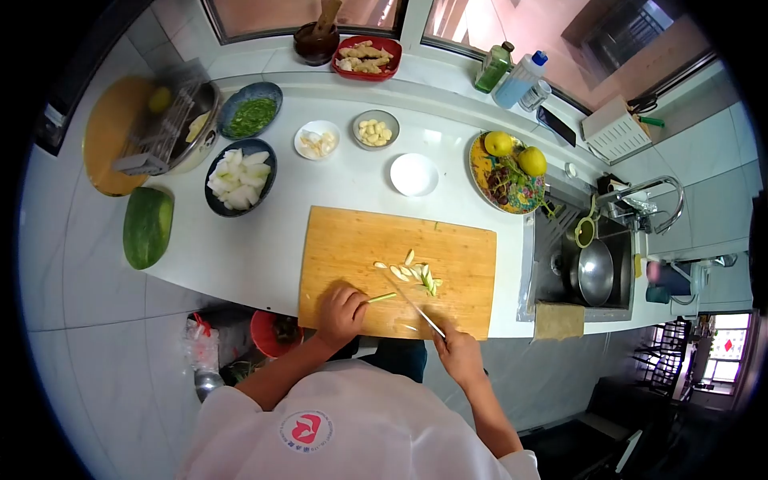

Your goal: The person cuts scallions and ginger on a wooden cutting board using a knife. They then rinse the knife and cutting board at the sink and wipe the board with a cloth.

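My right hand is closed round the handle of a kitchen knife, its blade slanting up and left over the wooden cutting board. At the board's left front, my left hand has its fingers closed on a thin green stalk, possibly scallion, which points right toward the blade. Beyond the blade lies a loose heap of pale and green slices, cut on the slant. A small pale sliver rests near the board's front edge.
Behind the board stand an empty white bowl and bowls of garlic cloves, white chunks and chopped greens. A cucumber-like green gourd is at left, a fruit plate and sink at right.
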